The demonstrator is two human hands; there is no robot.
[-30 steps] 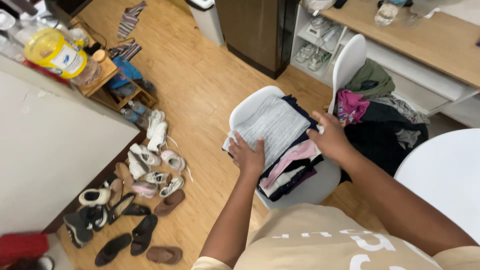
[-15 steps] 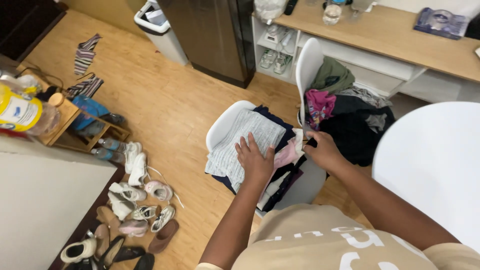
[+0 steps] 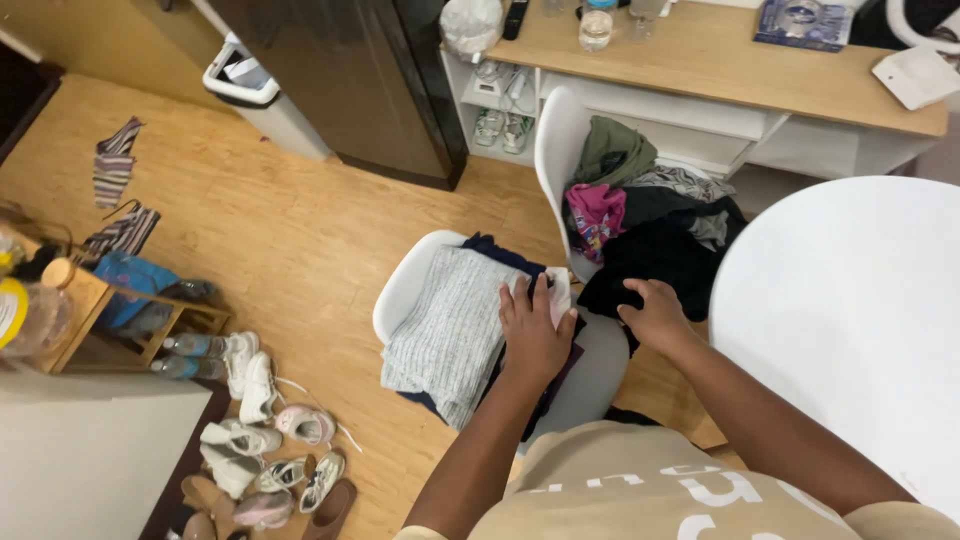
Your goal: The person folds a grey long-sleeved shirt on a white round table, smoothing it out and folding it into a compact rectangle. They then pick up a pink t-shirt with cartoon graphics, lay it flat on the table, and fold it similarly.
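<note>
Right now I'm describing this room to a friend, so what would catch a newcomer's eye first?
The left hand pressing flat on a folded grey sweater stacked on a white chair in the middle. The right hand rests on a dark clothes pile on the next chair. Shoes lie scattered on the wooden floor, lower left.

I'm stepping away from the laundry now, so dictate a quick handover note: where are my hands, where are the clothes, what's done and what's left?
Left hand: flat, fingers spread, pressing on the folded stack on the near white chair, beside the grey knit garment that lies on top.
Right hand: resting on the black garment in the unfolded heap on the second white chair.
Done: several pieces folded and stacked.
Left: the heap, including a pink garment and an olive green one.
</note>
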